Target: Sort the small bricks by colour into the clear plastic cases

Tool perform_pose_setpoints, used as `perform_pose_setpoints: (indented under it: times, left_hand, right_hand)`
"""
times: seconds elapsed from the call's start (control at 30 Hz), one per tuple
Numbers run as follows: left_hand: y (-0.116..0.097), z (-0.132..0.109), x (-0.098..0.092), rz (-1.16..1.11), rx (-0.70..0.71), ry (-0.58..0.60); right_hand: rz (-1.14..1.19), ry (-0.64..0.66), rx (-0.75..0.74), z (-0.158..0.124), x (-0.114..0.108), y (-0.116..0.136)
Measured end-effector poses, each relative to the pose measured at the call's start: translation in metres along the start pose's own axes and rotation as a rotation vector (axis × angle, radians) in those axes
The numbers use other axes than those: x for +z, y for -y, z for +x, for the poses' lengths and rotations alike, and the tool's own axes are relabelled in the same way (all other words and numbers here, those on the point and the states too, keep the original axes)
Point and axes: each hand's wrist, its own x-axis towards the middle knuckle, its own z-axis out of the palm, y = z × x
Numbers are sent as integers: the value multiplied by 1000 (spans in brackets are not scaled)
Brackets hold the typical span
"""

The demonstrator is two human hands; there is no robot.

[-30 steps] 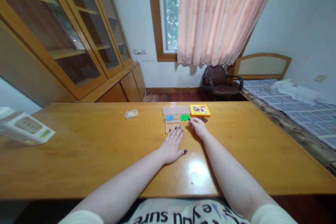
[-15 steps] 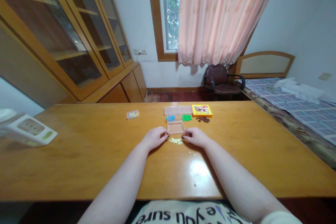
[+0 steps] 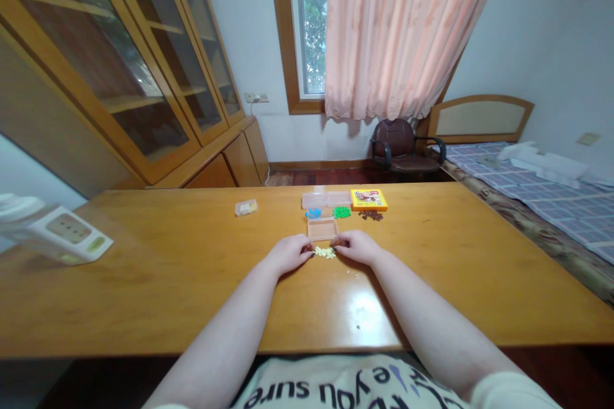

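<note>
Left hand: the left hand (image 3: 288,254) lay on the counter (image 3: 144,268) at the centre of the frame, its fingers curled inward and their tips at the left edge of a heap of pale yellow beads (image 3: 325,252). Whether any bead was pinched between the fingers could not be told.
Right hand: the right hand (image 3: 357,246) mirrored it on the heap's right edge, curled the same way. Its grip was just as unclear.
Why held so: with one hand on each side, the two seemed to work as walls that kept the loose beads bunched.
Beads: the heap sat between the two sets of fingertips, and a few stray beads (image 3: 355,273) lay just below and to the right of it.
Shallow tray: a shallow clear tray (image 3: 322,229) stood just above the heap with its open side up, apart from both hands. It was probably kept there to be close to the beads.
Other colours: blue pieces (image 3: 313,213), green pieces (image 3: 341,211) and brown pieces (image 3: 371,215) lay in separate little heaps above the tray, apparently sorted by colour.
Boxes: clear boxes (image 3: 326,199) and a yellow box (image 3: 368,199) lined the row above them. A small clear case (image 3: 246,207) lay alone further left.
Left edge: a blurred white device (image 3: 62,236) sat well away from the hands.
</note>
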Motion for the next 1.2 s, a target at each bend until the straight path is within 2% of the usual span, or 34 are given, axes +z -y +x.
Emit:
perform_pose_setpoints:
  times: [0.2, 0.43, 0.67, 0.93, 1.2]
  left_hand:
    - [4, 2, 0, 4, -27, -2]
    - [5, 3, 1, 18, -45, 10]
    - [2, 3, -1, 7, -48, -17]
    - [2, 4, 0, 23, -46, 14]
    - [4, 5, 2, 18, -51, 19]
  right_hand:
    - [-47, 2, -2, -2, -1, 2]
    - [-65, 42, -99, 2, 1, -3]
    - [-52, 38, -77, 0, -1, -1]
    - [-37, 113, -148, 4, -3, -3]
    - [-6, 97, -93, 4, -4, -1]
